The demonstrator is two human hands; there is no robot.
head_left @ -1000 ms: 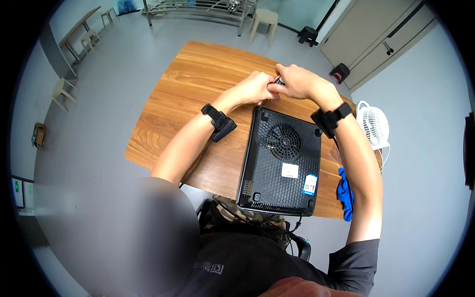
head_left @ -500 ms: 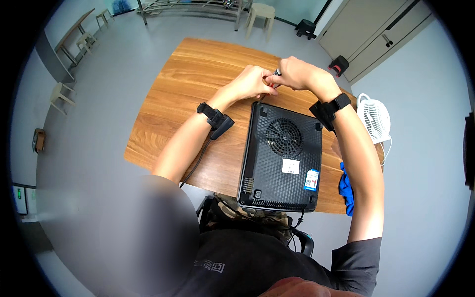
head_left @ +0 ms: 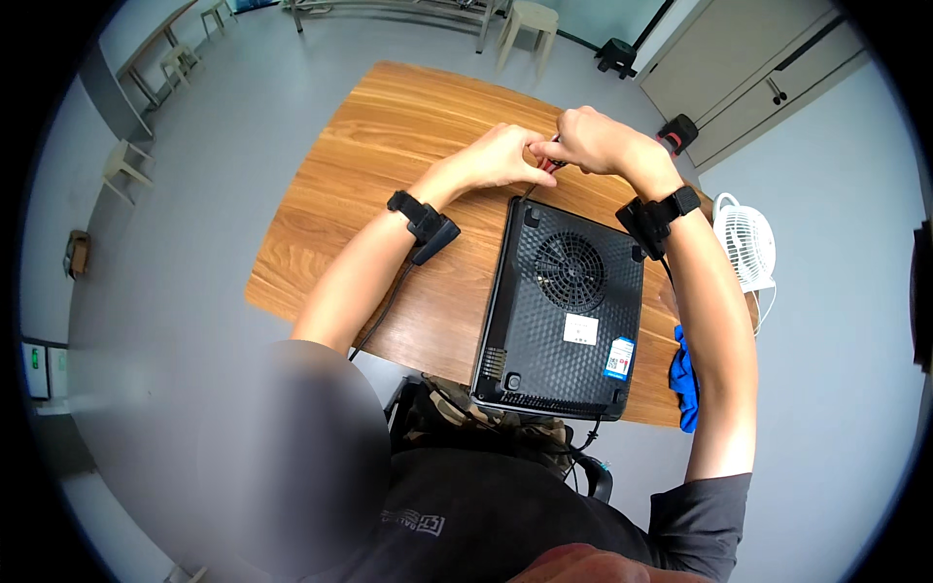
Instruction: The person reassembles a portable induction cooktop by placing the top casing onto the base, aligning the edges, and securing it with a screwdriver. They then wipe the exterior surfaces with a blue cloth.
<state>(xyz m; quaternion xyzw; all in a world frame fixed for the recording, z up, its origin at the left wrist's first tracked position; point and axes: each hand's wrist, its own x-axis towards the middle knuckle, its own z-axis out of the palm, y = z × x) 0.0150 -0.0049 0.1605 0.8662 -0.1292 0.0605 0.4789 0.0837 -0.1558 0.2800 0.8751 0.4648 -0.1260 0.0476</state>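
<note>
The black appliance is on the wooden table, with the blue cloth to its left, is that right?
Not quite: the head view shows the blue cloth to the right of the black appliance, which does lie on the wooden table.

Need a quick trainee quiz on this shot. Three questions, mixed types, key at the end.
1. Where is the white fan relative to the black device?
A) left of it
B) right of it
C) on top of it

2. True or false: the device's round vent is nearer its far edge than the edge by the person.

3. Which bright colour shows on the tool between the left hand and right hand?

Key: 1. B; 2. True; 3. Red
</note>
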